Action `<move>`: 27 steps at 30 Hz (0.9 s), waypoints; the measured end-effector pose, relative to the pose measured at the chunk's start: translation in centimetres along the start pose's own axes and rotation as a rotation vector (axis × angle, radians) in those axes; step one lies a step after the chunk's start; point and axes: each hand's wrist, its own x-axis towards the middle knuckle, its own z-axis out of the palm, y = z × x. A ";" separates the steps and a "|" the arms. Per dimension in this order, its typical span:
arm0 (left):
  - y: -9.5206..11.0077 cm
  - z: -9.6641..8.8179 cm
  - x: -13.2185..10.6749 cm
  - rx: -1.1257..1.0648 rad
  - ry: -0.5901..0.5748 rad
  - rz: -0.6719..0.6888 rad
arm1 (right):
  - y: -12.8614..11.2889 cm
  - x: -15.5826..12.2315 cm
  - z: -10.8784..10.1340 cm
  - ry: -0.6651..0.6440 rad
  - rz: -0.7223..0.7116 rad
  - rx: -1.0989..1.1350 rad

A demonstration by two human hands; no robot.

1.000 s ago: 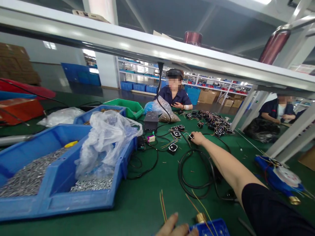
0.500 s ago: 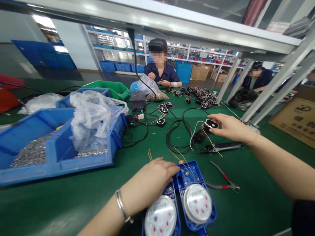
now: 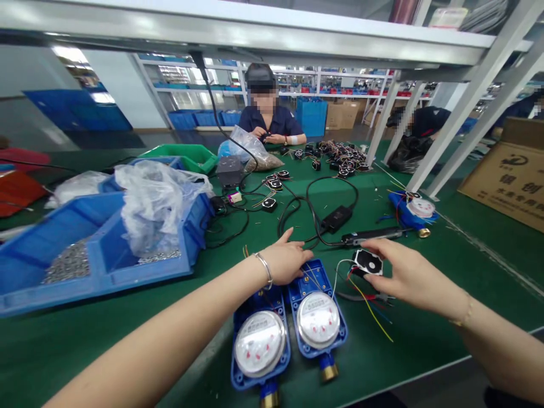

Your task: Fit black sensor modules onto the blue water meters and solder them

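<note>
Two blue water meters lie side by side near the table's front edge, the left meter [image 3: 260,343] and the right meter [image 3: 317,318], dials facing up. My left hand [image 3: 287,259] rests palm down on the far end of the meters, fingers spread, holding nothing. My right hand [image 3: 407,275] pinches a small black-and-white module [image 3: 368,262] with coloured wires trailing from it, just right of the right meter. Red-handled pliers [image 3: 361,297] lie partly under that hand.
Blue bins [image 3: 102,266] with small metal parts and a plastic bag [image 3: 158,198] stand at left. Black cables and a power adapter [image 3: 337,218] lie mid-table. A third meter [image 3: 410,211] sits at right. A person [image 3: 267,116] works opposite. A cardboard box [image 3: 508,173] is far right.
My right hand brought the wired module from mid-table down to beside the right meter. My left hand slid to the far end of the meters. The view dropped lower.
</note>
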 end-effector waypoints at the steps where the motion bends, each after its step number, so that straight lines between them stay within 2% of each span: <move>1: 0.1 -0.1 0.0 0.007 -0.008 -0.015 | -0.2 0.1 0.2 0.025 -0.009 0.003; 4: 0.9 -0.8 -0.5 -0.009 0.004 -0.091 | -0.8 0.4 0.6 0.081 -0.039 0.017; 8: 3.1 -2.3 -2.6 -0.144 0.072 -0.227 | -2.0 0.9 1.1 0.115 -0.100 0.047; 13: 6.0 -3.7 -4.8 -0.593 0.073 -0.156 | -3.4 1.5 1.7 0.089 -0.156 0.056; 15: 6.9 -3.5 -4.8 -0.650 0.166 -0.181 | -3.8 1.6 1.7 0.096 -0.170 0.049; 18: 7.9 -2.5 -4.7 -0.522 0.290 -0.319 | -4.2 1.9 1.4 0.112 -0.186 0.026; 22: 9.4 -1.4 -5.8 -0.624 0.325 -0.408 | -3.9 2.1 1.2 0.124 -0.170 0.017; 25: 10.8 -0.6 -7.3 -0.751 0.356 -0.396 | -3.5 2.3 1.6 0.047 -0.206 0.106; 27: 11.7 0.2 -7.9 -0.738 0.372 -0.371 | -3.2 2.7 2.1 -0.038 -0.228 0.171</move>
